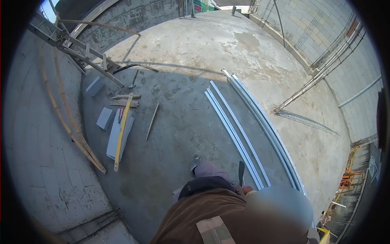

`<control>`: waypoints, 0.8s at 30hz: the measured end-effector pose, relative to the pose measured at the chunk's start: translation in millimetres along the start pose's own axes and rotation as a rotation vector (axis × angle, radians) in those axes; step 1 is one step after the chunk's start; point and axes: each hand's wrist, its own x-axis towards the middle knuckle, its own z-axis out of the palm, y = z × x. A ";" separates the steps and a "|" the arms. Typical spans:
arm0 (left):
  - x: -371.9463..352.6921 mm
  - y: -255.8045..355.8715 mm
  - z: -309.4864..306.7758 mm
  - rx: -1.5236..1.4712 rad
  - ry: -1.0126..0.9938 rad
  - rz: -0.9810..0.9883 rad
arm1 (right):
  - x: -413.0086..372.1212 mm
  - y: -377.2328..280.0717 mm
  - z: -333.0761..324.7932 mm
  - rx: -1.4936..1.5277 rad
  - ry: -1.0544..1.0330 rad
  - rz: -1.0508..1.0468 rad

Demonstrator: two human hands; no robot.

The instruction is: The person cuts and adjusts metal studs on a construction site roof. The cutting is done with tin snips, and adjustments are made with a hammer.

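My right hand [247, 189] shows only in small part beside my brown jacket [195, 211], at the lower middle. It is closed around the lower end of a dark, flat-bladed tool [241, 171], which points up. Just right of the blade, long silvery metal profiles [232, 136] lie on the concrete floor. A blurred patch hides what is right of the hand. My left hand is out of view.
At left, a yellow level [123, 132] and red-handled pliers [121, 114] rest on pale blocks [129, 126]. Nearby are a hammer [133, 80], wood strips [152, 122] and a metal ladder [93, 61]. Block walls flank the floor; rebar [317, 83] leans at right.
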 end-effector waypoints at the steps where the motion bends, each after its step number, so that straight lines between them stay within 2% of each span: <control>1: 7.2 -26.5 32.2 -0.041 0.024 0.007 | 51.9 -35.0 -21.5 -0.045 0.187 -0.129; 2: 13.0 -53.7 64.7 -0.088 0.042 0.002 | 44.1 -98.2 -82.0 0.034 0.156 -0.223; 3: 17.5 -80.7 101.1 -0.146 0.056 -0.005 | -14.0 -183.6 -147.8 0.393 0.182 -0.121; 4: 22.4 -104.4 138.0 -0.203 0.063 -0.015 | 7.8 -228.3 -178.8 0.396 0.369 -0.243; 6: 29.8 -153.1 208.5 -0.318 0.071 -0.034 | -3.2 -324.6 -262.9 0.312 0.456 -0.416; 7: 30.5 -177.5 241.9 -0.376 0.072 -0.047 | -25.2 -370.0 -304.9 0.281 0.477 -0.398; 9: 33.0 -229.9 300.5 -0.468 0.079 -0.056 | -8.4 -425.0 -359.9 0.323 0.566 -0.550; 13: 47.3 -347.8 405.1 -0.620 0.012 -0.061 | 54.5 -484.2 -410.4 0.463 0.571 -0.449; 15: 61.3 -403.3 477.6 -0.752 -0.020 -0.059 | 101.6 -490.0 -399.4 0.579 0.602 -0.215; 17: 75.1 -454.0 554.0 -0.890 -0.050 -0.066 | 141.3 -489.3 -349.9 0.775 0.694 0.122; 18: 82.3 -474.1 593.1 -0.963 -0.075 -0.078 | 148.2 -484.5 -323.9 0.950 0.511 0.288; 19: 88.9 -490.9 634.2 -1.045 -0.100 -0.093 | 185.1 -469.5 -269.0 1.091 0.336 0.456; 20: 93.5 -498.0 674.9 -1.144 -0.121 -0.114 | 176.6 -470.6 -234.2 0.871 0.250 0.430; 21: 43.1 -551.8 741.0 -1.264 -0.146 -0.134 | 167.2 -474.1 -201.1 0.326 0.107 0.206; 22: -15.4 -575.1 800.1 -1.032 -0.537 -0.565 | 161.1 -483.3 -160.2 0.428 0.068 0.319; 23: -90.3 -622.5 846.6 -0.710 -0.959 -0.913 | 164.3 -499.7 -110.2 0.531 0.019 0.427; 24: -173.8 -661.3 888.5 -0.636 -1.133 -1.142 | 182.0 -507.9 -51.9 0.573 -0.093 0.451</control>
